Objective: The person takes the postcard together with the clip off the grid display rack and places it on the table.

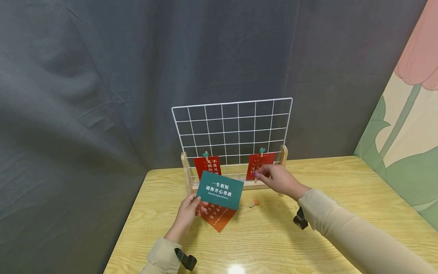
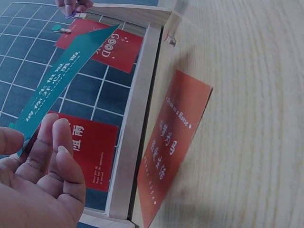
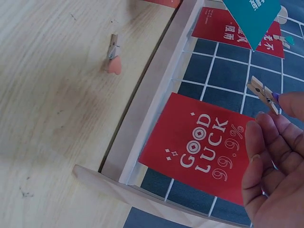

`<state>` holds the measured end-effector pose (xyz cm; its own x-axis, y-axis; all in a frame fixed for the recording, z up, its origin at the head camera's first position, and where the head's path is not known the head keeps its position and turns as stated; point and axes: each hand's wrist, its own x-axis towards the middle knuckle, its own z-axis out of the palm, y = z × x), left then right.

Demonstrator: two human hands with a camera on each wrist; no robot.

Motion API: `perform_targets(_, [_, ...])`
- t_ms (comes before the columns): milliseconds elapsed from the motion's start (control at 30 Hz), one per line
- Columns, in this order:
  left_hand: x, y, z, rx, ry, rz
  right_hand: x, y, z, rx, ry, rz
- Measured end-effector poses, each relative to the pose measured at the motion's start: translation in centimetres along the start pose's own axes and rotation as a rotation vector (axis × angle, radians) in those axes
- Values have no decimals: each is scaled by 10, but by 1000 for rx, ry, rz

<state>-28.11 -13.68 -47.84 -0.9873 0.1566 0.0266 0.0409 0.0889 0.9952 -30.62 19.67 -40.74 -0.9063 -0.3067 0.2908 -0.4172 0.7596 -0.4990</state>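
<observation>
My left hand (image 1: pixel 189 208) pinches a teal card (image 1: pixel 220 190) with white lettering by its lower left corner, in front of the white wire grid (image 1: pixel 232 131). Between thumb and fingertips, my right hand (image 1: pixel 278 178) holds a small wooden clothespin (image 3: pixel 262 95) with a purple piece on it, near the right-hand card. Two red cards hang on the grid from clothespins with teal hearts: one with Chinese lettering (image 2: pixel 92 156) at left, one reading GOOD LUCK (image 3: pixel 199 147) at right. An orange card (image 2: pixel 173 137) is on the table below the teal card.
A clothespin with an orange heart (image 3: pixel 114 57) lies on the wooden table (image 1: pixel 273 236) in front of the stand. Wooden feet (image 1: pixel 283 155) hold up the grid. A dark grey curtain (image 1: pixel 219 49) hangs behind, and a flower-painted wall (image 1: pixel 407 133) stands at right.
</observation>
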Motion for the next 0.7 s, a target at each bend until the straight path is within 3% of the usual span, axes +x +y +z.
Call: perform_targets(700, [-3,-10,-8,16,-16,-15,-6,9,20,-24,-48,-13])
